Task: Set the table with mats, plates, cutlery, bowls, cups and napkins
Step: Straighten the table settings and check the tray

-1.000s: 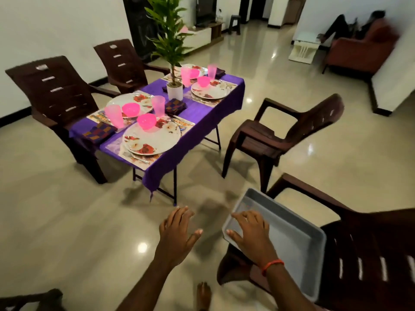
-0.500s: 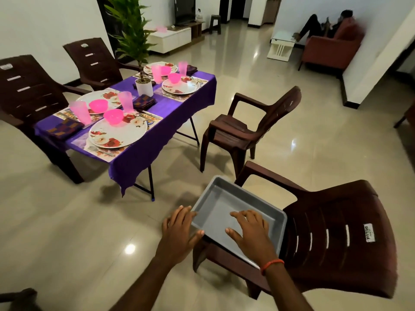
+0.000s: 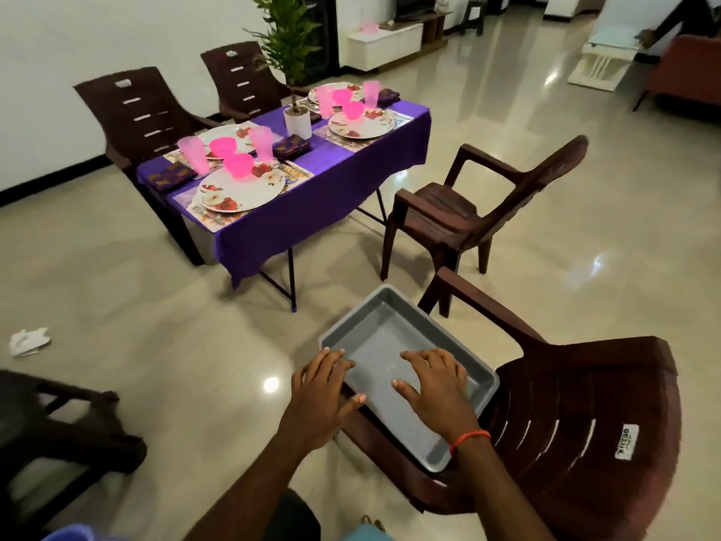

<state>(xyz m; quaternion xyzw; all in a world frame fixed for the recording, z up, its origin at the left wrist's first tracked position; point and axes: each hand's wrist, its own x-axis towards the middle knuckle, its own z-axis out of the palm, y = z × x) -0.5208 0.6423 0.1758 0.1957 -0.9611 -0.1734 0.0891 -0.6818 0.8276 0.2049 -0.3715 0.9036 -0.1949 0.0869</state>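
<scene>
A grey tray [image 3: 380,322] lies with nothing in it on the seat of the nearest brown chair [image 3: 577,415]. My left hand [image 3: 322,392] hovers flat at the tray's left rim, fingers spread. My right hand [image 3: 435,382] is spread flat over the tray's inside. Further off, the purple-clothed table [image 3: 312,212] carries mats, flowered plates [image 3: 242,189], pink bowls [image 3: 238,165], pink cups [image 3: 194,154], dark folded napkins [image 3: 170,176] and cutlery. A potted plant [image 3: 297,121] stands at the table's middle.
Brown plastic chairs surround the table: two on the far side [image 3: 144,111], one at the right [image 3: 468,212]. Another dark chair [image 3: 50,419] sits at the lower left. A crumpled white paper [image 3: 29,341] lies on the shiny floor.
The view has swung left and closer to the tray. Both hands have come further over the tray; the left now reaches its rim.
</scene>
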